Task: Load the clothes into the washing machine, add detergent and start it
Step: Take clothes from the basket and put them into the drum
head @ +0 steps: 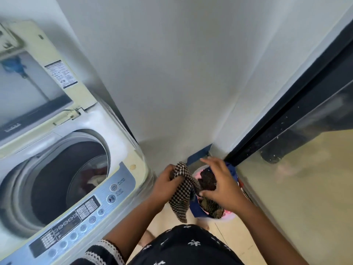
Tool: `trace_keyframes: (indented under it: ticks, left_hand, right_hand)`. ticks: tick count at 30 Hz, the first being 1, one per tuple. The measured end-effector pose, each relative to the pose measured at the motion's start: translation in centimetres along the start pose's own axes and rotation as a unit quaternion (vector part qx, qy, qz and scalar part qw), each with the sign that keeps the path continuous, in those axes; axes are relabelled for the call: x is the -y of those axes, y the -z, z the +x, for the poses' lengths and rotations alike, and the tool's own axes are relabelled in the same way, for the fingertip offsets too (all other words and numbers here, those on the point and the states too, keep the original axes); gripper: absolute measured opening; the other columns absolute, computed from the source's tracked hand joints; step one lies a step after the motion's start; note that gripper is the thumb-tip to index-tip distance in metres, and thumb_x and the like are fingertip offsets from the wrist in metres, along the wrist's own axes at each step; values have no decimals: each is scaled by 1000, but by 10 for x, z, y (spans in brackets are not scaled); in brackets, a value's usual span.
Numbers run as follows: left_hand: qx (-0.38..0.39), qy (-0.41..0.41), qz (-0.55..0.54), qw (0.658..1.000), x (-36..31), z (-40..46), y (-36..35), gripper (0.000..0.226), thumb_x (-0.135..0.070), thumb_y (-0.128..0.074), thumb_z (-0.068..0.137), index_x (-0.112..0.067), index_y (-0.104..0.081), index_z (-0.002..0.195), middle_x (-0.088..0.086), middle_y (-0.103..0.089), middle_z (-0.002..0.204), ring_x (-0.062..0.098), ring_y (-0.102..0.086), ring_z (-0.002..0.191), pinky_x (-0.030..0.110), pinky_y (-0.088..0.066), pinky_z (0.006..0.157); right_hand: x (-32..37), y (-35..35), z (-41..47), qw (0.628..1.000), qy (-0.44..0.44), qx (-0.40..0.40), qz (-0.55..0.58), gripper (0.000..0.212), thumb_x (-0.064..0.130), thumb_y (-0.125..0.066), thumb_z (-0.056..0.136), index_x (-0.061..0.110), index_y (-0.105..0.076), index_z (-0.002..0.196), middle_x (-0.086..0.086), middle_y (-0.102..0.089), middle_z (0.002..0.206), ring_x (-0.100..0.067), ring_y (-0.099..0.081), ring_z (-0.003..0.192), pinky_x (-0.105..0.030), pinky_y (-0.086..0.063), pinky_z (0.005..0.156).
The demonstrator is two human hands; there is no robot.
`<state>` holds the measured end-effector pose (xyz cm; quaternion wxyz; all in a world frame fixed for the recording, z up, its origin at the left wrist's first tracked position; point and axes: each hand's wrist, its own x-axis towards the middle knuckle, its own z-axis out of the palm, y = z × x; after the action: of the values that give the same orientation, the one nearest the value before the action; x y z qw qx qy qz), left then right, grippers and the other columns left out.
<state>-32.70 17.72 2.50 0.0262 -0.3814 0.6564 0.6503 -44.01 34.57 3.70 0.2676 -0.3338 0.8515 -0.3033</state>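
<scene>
Room: white walls meet in a corner behind the tub (227,217), with pale floor (286,207) under me and a dark-framed glass door (305,115) to the right of the tub.
Washer: the washer (131,142) stands to the left of the tub, its lid (38,77) raised and tilted back against the wall.
Drum: the drum (63,180) is open, left of the tub, and a few clothes, reddish and pale, lie low inside it.
Panel: the control panel (80,213) runs along the washer's near edge, with the power and start buttons at the end nearest the tub.
Tub: the pink tub sits on the floor in the corner, close in front of my knees, and holds dark clothes (209,180) with blue fabric around them.
Left hand: my left hand (165,183) is just left of the tub, fingers curled tight on a checked cloth (183,192).
Cloth: the checked cloth hangs from that grip, draping down over the tub's left rim.
Right hand: my right hand (222,183) is over the tub, fingers spread and bent down onto the dark clothes, the thumb pinching into the pile.
Me: my dark patterned dress fills the bottom edge, below the tub.
</scene>
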Motion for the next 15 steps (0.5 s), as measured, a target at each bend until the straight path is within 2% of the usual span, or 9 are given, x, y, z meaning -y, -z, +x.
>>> trace_keyframes:
  ticks: [2, 4, 6, 9, 10, 12, 14, 15]
  left_hand:
    - [31, 4, -58, 998, -9, -6, 8, 18, -19, -61, 92, -21, -61, 110, 5, -70, 106, 20, -68, 99, 38, -56, 87]
    - [63, -1, -122, 991, -15, -11, 16, 21, -19, -62, 92, -16, -62, 113, 8, -70, 109, 20, -67, 103, 34, -55, 87]
    - [68, -10, -143, 987, -18, -21, 25, 26, -24, -65, 91, -16, -61, 115, 6, -69, 112, 19, -65, 106, 26, -53, 81]
    - [7, -38, -56, 998, -14, -34, 35, 36, -32, -67, 90, -24, -50, 120, -4, -60, 119, 13, -59, 110, 16, -50, 77]
    - [-35, -48, -14, 998, -11, -39, 40, 40, -35, -67, 90, -28, -46, 122, -6, -55, 122, 11, -57, 111, 16, -48, 80]
    - [-89, -50, 10, 995, -8, -50, 52, 43, -41, -66, 89, -32, -43, 125, -6, -53, 123, 12, -58, 109, 25, -50, 86]
    - [-78, -27, -43, 996, -12, -63, 66, 38, -45, -64, 89, -33, -45, 121, -3, -60, 118, 13, -65, 100, 34, -58, 83]
    - [-58, -16, -88, 994, -14, -69, 74, 36, -45, -63, 90, -34, -47, 120, -2, -63, 116, 13, -67, 98, 37, -60, 82]
  right_hand:
    - [11, -13, 3, 997, 40, 43, -40, 100, 32, -86, 64, 42, -31, 147, 15, -22, 155, -5, -28, 134, -29, -29, 111]
    - [20, -22, 7, 997, 53, 47, -39, 78, 30, -75, 70, 36, -40, 140, 7, -43, 145, -12, -43, 129, -38, -39, 109]
    - [30, -26, 10, 999, 41, 25, -26, 46, 22, -64, 77, 33, -50, 120, 4, -63, 116, -17, -59, 107, -41, -51, 88]
    - [41, -28, 18, 1000, 3, -17, -16, 26, 19, -62, 85, 30, -51, 106, 6, -66, 92, -19, -65, 88, -33, -49, 65]
    - [46, -29, 21, 999, -15, -37, 12, 26, 19, -63, 87, 28, -53, 109, 7, -65, 91, -17, -64, 87, -31, -47, 64]
    - [65, -30, 28, 991, -54, -72, 103, 30, 21, -68, 89, 23, -57, 117, 7, -67, 98, -14, -64, 92, -29, -49, 71]
    - [89, -30, 33, 960, -88, -83, 251, 28, 25, -71, 89, 22, -61, 115, 4, -71, 104, -18, -68, 98, -33, -55, 81]
    - [102, -32, 35, 935, -102, -61, 333, 29, 28, -72, 88, 20, -63, 114, 0, -73, 105, -22, -69, 101, -37, -57, 84]
